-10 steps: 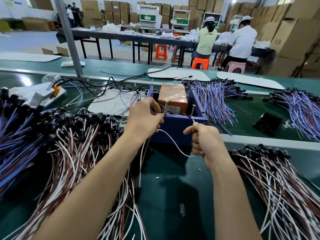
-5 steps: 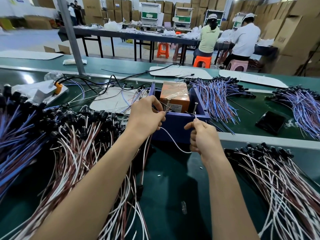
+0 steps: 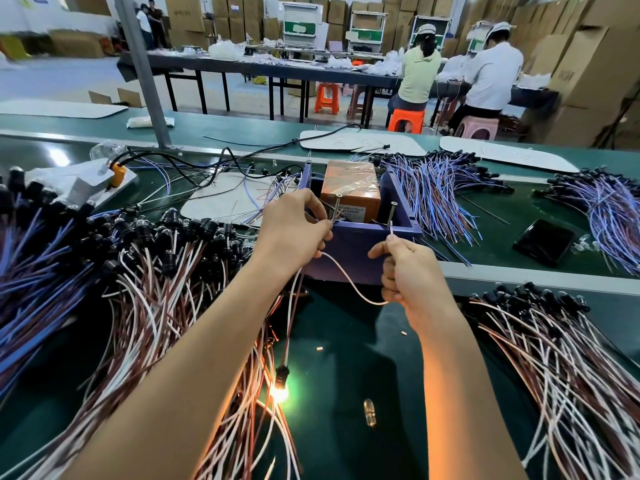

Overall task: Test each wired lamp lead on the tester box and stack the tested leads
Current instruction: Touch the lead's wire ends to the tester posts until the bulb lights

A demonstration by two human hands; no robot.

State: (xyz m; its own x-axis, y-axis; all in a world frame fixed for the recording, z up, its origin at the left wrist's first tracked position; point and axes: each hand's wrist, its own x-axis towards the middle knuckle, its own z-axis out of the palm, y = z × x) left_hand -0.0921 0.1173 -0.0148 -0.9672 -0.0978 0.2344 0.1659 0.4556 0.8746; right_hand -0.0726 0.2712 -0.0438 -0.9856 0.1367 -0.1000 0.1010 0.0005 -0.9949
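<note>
– Hands first: what do they grip?
– Each pinches one wire end: left hand (image 3: 294,233) at the left screw (image 3: 336,209) of the tester box (image 3: 349,251), centre frame, and right hand (image 3: 408,271) at the right screw (image 3: 393,211).
– And the lamp lead (image 3: 346,279)?
– Sagging between them, with its bulb (image 3: 280,393) glowing at lower centre.

Lit lamp lead (image 3: 280,393) on tester box (image 3: 360,244)

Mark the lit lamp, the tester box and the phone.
lit lamp (image 3: 280,393): head view, glowing bulb.
tester box (image 3: 349,244): head view, purple front wall.
phone (image 3: 543,241): head view, screen centre.
</note>
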